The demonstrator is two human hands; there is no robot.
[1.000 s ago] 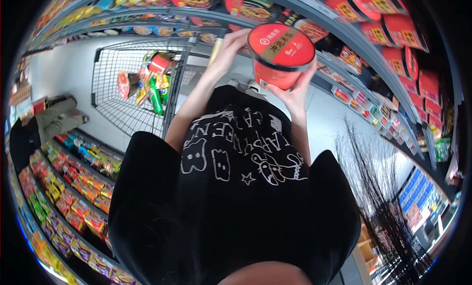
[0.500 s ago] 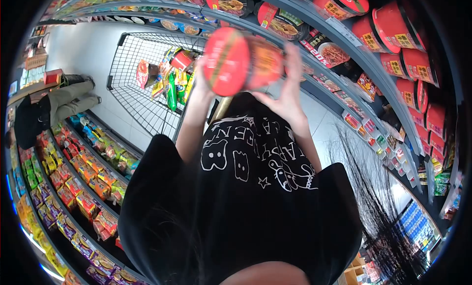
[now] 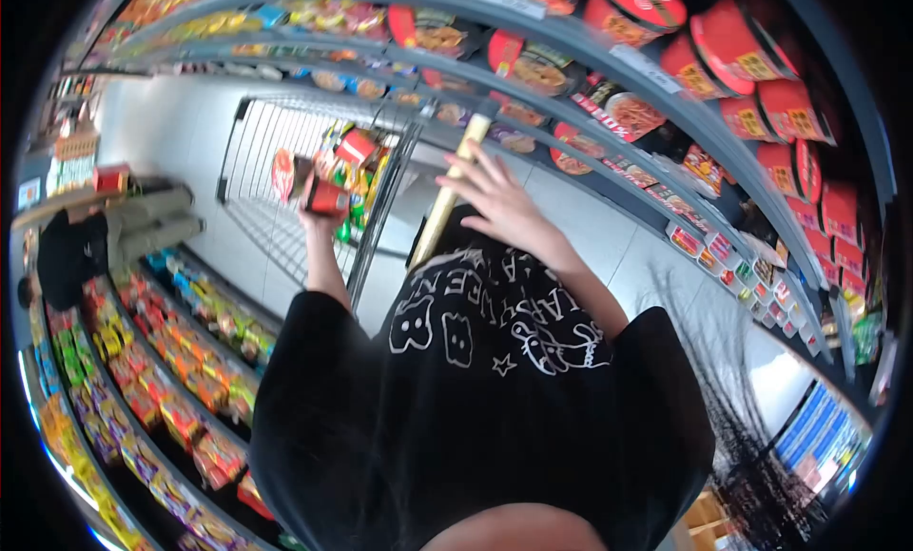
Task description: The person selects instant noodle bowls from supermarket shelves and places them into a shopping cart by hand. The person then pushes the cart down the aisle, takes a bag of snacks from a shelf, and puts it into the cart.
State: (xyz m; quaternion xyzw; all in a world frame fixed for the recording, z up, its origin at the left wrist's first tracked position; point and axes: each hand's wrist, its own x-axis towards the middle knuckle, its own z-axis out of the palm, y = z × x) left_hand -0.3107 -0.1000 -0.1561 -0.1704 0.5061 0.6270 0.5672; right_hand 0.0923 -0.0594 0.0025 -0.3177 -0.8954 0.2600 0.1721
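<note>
My left hand (image 3: 318, 224) reaches over the wire shopping cart (image 3: 271, 223), gripping a red instant noodle tub (image 3: 329, 197) with a dark side. Around and behind that tub lie bright snack packets (image 3: 373, 174), another red tub (image 3: 356, 146) and a red-and-white package (image 3: 282, 173). With its fingers spread, my right hand (image 3: 506, 209) holds nothing. It is beside the pale yellow cart handle (image 3: 447, 194), and I cannot tell whether it touches it.
Shelves of large red noodle tubs (image 3: 751, 47) and bowls curve along the top and right. A lower-left rack holds colourful packets (image 3: 143, 399). Another person (image 3: 81, 251) in a dark top stands at the far left. Pale floor tiles (image 3: 590, 209) show below the right shelf.
The red noodle tub has moved from between both hands, left and down to the cart, in my left hand. My right hand has let go and moved down near the handle.
</note>
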